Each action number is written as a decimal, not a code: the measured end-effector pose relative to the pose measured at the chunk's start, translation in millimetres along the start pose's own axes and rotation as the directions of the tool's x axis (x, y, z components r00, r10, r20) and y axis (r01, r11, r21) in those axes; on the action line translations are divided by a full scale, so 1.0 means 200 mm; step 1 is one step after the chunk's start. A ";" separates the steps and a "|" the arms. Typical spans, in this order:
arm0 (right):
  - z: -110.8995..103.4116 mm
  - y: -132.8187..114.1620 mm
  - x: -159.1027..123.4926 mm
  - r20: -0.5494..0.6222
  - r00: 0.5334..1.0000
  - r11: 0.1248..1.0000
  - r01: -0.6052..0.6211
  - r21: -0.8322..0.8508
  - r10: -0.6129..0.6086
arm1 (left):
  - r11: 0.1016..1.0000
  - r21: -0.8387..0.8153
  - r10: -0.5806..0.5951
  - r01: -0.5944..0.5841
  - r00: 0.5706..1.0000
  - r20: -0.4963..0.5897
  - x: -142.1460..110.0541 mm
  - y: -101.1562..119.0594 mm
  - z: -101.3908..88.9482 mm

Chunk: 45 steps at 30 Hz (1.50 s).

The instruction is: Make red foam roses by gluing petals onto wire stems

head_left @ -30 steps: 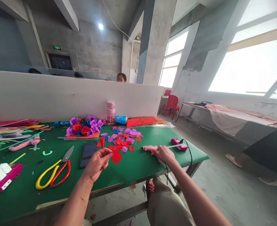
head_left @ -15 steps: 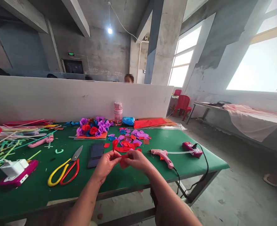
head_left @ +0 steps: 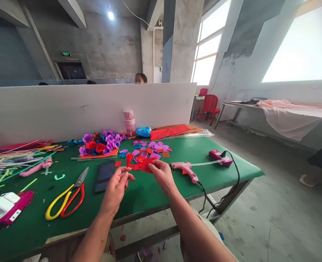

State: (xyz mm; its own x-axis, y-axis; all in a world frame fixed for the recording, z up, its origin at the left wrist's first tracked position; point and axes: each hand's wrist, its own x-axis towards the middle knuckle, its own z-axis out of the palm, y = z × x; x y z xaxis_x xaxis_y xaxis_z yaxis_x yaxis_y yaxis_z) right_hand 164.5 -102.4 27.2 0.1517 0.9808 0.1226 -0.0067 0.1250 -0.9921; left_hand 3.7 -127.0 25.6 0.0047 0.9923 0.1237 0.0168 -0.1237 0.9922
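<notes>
Between the fingers of my left hand (head_left: 119, 182) stands a small rolled red flower bud (head_left: 129, 160), its wide end up. My right hand (head_left: 163, 174) pinches a flat red petal (head_left: 146, 166) between thumb and fingers. The two hands are a little apart, above the near side of the green table. Behind them lie loose purple, red and blue petals (head_left: 158, 146). Just right of my right hand rests a pink glue gun (head_left: 187, 170) with a clear glue stick sticking out of its back.
Yellow-and-red handled scissors (head_left: 68, 194) and a dark phone-like slab (head_left: 104, 176) lie to the left. Finished flowers (head_left: 103, 143) are piled behind, near a pink bottle (head_left: 129, 123). Power strips (head_left: 221, 158) sit at both sides; a cord hangs over the front edge. A white partition (head_left: 54, 109) stands behind.
My hands have moved apart: the right has drawn the red petal up and away from the left. The left fingers have loosened somewhat around the bud. The view has shifted right and down.
</notes>
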 end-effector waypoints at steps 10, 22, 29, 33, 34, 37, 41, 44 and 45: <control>-0.02 -0.01 0.00 -0.030 0.997 0.992 0.071 -0.106 -0.074 | 0.957 -0.256 -0.137 0.136 0.990 0.013 0.01 -0.01 0.05; -0.04 -0.01 -0.02 -0.019 0.987 0.962 0.154 -0.226 -0.162 | 0.936 -0.262 -0.231 0.235 0.972 0.046 0.00 -0.05 0.08; -0.03 0.02 -0.03 0.009 0.987 0.966 0.157 -0.207 -0.159 | 0.921 -0.288 -0.253 0.263 0.965 0.074 -0.01 -0.06 0.10; -0.01 0.03 -0.02 -0.026 0.992 0.980 0.120 -0.160 -0.125 | 0.918 -0.293 -0.254 0.267 0.964 0.081 -0.01 -0.07 0.12; -0.01 0.04 -0.02 -0.029 0.994 0.985 0.101 -0.140 -0.106 | 0.920 -0.292 -0.251 0.263 0.965 0.078 -0.02 -0.07 0.12; 0.00 0.05 -0.01 -0.024 0.998 0.995 0.063 -0.072 -0.065 | 0.929 -0.278 -0.240 0.247 0.969 0.057 -0.02 -0.08 0.14; 0.00 0.07 0.00 -0.008 0.999 0.998 0.053 -0.026 -0.053 | 0.939 -0.263 -0.226 0.224 0.974 0.024 -0.02 -0.08 0.16; 0.00 0.07 -0.01 0.016 0.999 0.998 0.049 -0.044 -0.049 | 0.945 -0.259 -0.202 0.198 0.979 0.015 -0.02 -0.09 0.17; 0.00 0.06 -0.01 0.024 0.998 0.997 0.052 -0.056 -0.051 | 0.948 -0.255 -0.192 0.189 0.981 0.014 -0.02 -0.09 0.17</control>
State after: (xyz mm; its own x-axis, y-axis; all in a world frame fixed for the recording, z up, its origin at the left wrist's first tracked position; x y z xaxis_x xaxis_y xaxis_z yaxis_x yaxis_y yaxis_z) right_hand 164.8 -103.0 14.9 0.1278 0.9765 0.1733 0.0567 0.1673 -0.9843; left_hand 36.4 -128.0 6.7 0.0157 0.9975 -0.0692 -0.2384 0.0709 0.9686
